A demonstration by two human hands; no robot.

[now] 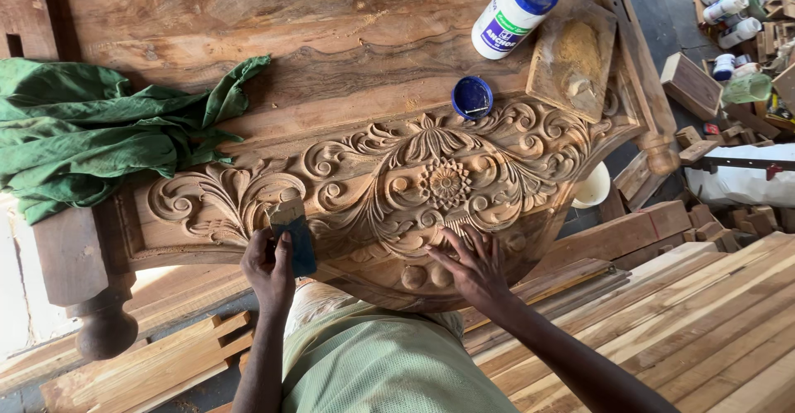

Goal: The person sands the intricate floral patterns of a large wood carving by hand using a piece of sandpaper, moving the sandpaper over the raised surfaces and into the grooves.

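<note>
1. Pinching a folded sandpaper piece (pixel 291 235), the left hand (pixel 267 268) presses it into the leaf scroll of the carved wooden panel (pixel 397 177).
2. Spread wide and empty, the right hand (pixel 474 268) steadies the panel's lower edge.
3. Light strokes following the grooves would likely spare the crisp edges.
4. Beyond the fingers lie a blue lid (pixel 472 97), white glue bottle (pixel 513 9) and green cloth (pixel 91 132), none obstructing.

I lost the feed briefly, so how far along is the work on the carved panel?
Done: the floral carving on the wooden panel is fully cut. In hand: the left hand presses a folded abrasive sheet against the leaf scrolls, while the right hand lies flat on the lower edge. Left: the wood is bare; a white bottle lies uncapped beside its blue cap.
</note>
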